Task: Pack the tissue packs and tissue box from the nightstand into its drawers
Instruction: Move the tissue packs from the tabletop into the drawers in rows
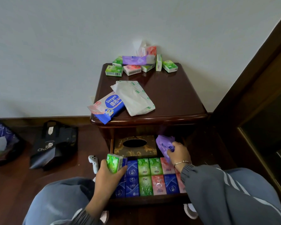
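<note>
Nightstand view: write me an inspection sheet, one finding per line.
Surface: nightstand top holds a pile of small packs at the back, a blue wipes pack and a white soft pack front left.
Job's things: open drawer has the tissue box behind rows of packs.
Clutter: black bag and small white object on the floor.
Grips: left hand holds a green pack; right hand holds a purple pack beside the box.
Cables: nothing seen.
Surroundings: white wall, wooden floor, dark wood panel at right.
</note>
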A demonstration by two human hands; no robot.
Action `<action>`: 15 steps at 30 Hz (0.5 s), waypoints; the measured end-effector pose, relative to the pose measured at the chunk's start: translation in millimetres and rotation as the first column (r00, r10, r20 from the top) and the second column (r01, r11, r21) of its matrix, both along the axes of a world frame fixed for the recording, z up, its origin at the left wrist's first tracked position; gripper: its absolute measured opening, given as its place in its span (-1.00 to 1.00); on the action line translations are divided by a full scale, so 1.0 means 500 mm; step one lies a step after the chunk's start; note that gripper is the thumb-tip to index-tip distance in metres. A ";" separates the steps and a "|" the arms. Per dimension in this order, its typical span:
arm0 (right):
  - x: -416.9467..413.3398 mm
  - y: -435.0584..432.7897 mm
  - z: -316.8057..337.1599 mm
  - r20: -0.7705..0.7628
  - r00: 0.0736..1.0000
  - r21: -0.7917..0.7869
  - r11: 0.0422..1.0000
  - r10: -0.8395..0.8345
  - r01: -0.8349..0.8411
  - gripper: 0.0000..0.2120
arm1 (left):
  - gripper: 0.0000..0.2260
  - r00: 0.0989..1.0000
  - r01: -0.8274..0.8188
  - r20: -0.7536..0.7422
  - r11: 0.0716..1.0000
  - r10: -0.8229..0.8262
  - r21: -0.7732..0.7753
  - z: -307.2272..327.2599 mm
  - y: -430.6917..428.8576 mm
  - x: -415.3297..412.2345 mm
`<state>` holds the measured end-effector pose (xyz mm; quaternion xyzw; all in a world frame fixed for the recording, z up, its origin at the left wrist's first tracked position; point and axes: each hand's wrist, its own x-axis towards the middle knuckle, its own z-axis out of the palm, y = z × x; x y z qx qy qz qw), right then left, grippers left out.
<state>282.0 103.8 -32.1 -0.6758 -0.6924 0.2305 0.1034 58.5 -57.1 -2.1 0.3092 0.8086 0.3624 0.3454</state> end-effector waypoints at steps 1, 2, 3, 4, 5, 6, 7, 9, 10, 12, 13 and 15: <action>-0.005 0.005 -0.009 0.009 1.000 0.027 1.000 -0.009 0.009 -0.84 | -0.64 1.000 0.000 -0.004 1.000 0.000 0.003 0.001 0.000 -0.001; -0.010 0.008 -0.016 0.020 1.000 0.045 0.999 -0.007 0.006 -0.77 | -0.64 1.000 0.000 -0.009 1.000 0.000 0.007 0.003 0.000 -0.002; -0.014 0.010 -0.022 0.023 1.000 0.045 0.999 0.003 -0.004 -0.68 | -0.63 1.000 0.000 -0.012 1.000 0.000 0.010 0.005 0.001 -0.002; -0.015 0.010 -0.027 0.018 1.000 0.021 1.000 0.013 -0.013 -0.56 | -0.63 1.000 0.000 -0.009 1.000 0.000 0.010 0.006 0.003 -0.002; -0.015 0.008 -0.033 0.007 1.000 -0.016 1.000 0.011 -0.011 -0.45 | -0.63 1.000 0.003 0.000 1.000 -0.003 0.010 0.007 0.005 -0.002; -0.012 0.005 -0.041 -0.011 1.000 -0.061 0.998 -0.003 0.002 -0.37 | -0.64 1.000 0.005 0.011 1.000 -0.005 0.010 0.007 0.007 -0.001; -0.007 0.002 -0.049 -0.035 0.999 -0.106 0.994 -0.025 0.022 -0.33 | -0.64 1.000 0.007 0.017 1.000 -0.007 0.013 0.007 0.009 0.000; 0.010 -0.004 -0.063 -0.079 0.995 -0.180 0.982 -0.066 0.050 -0.31 | -0.66 1.000 0.014 0.018 1.000 -0.014 0.020 0.007 0.013 0.004; 0.019 -0.005 -0.071 -0.095 0.994 -0.194 0.980 -0.055 0.036 -0.32 | -0.66 1.000 0.021 0.019 1.000 -0.021 0.021 0.005 0.015 0.006; 0.035 -0.007 -0.084 -0.090 0.994 -0.179 0.981 0.056 -0.072 -0.37 | -0.66 0.999 0.038 0.023 0.999 -0.038 0.022 0.000 0.019 0.009; 0.041 -0.008 -0.091 -0.068 0.989 -0.170 0.975 0.132 -0.141 -0.38 | -0.65 0.999 0.044 0.029 0.999 -0.044 0.023 -0.001 0.021 0.011; 0.045 -0.006 -0.104 -0.014 0.970 -0.183 0.953 0.244 -0.243 -0.38 | -0.64 0.998 0.049 0.045 0.999 -0.050 0.024 -0.006 0.023 0.014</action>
